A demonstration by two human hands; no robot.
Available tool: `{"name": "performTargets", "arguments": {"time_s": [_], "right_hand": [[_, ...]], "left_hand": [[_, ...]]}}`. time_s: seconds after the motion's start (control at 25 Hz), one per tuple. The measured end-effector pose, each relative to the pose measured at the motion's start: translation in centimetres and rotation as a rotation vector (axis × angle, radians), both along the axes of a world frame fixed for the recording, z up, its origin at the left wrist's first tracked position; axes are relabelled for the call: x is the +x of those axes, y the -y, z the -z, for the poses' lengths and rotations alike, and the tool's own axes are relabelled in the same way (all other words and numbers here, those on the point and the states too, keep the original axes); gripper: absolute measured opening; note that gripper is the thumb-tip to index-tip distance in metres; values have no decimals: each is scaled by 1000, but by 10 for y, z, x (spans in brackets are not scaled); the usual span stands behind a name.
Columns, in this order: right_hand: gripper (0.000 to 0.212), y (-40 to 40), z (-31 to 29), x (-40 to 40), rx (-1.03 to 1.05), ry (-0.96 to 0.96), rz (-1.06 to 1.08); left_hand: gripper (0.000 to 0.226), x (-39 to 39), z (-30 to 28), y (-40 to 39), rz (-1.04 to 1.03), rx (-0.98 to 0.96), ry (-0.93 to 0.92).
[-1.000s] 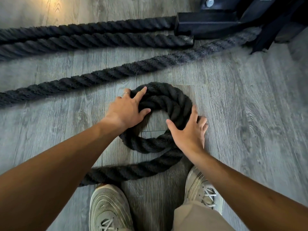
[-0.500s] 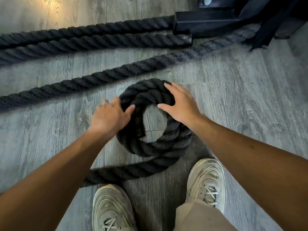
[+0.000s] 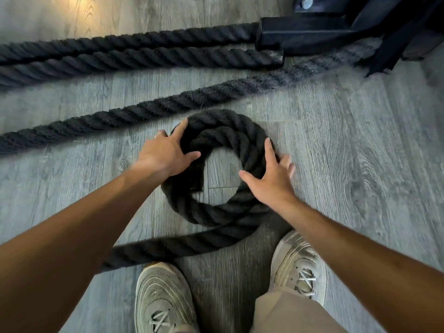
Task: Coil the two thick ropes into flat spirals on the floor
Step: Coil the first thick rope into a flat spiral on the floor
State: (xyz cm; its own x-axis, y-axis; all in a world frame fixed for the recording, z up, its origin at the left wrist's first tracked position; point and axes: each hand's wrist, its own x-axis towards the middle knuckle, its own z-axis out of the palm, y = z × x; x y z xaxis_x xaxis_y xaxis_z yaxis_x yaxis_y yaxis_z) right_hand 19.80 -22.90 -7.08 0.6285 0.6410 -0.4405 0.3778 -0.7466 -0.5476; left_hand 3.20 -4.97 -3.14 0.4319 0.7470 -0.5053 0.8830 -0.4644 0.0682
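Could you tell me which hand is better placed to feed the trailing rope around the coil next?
Probably the left hand: the loose rope runs off under that forearm, while the right hand rests opposite.

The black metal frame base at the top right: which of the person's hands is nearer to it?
Right. The right hand rests on the coil's right side, below the frame base; the left hand lies farther left.

black rope (image 3: pixel 216 212) partly coiled, flat.
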Motion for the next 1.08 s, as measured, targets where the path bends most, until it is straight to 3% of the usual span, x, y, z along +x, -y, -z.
{"name": "performTargets", "arguments": {"time_s": [0.16, 0.28, 0.36, 0.52, 0.64, 0.84, 1.08], "right_hand": [[102, -48, -11, 44, 92, 0, -228], [96, -70, -13, 54, 149, 84, -302], [93, -63, -11, 48, 187, 118, -254], [113, -9, 3, -1, 74, 270, 83], [108, 22, 12, -26, -21, 188, 203], [98, 4, 10, 7, -1, 202, -21], [88, -55, -14, 67, 115, 95, -399]], "left_hand": [[83, -27, 3, 43, -217, -54, 49], [86, -31, 5, 53, -223, -17, -49], [89, -23, 2, 33, -216, 63, -69], [83, 1, 6, -6, 7, 94, 247], [68, 10, 21, -14, 204, 89, 129], [70, -3, 24, -8, 106, 144, 60], [85, -47, 20, 56, -149, 41, 84]]}}
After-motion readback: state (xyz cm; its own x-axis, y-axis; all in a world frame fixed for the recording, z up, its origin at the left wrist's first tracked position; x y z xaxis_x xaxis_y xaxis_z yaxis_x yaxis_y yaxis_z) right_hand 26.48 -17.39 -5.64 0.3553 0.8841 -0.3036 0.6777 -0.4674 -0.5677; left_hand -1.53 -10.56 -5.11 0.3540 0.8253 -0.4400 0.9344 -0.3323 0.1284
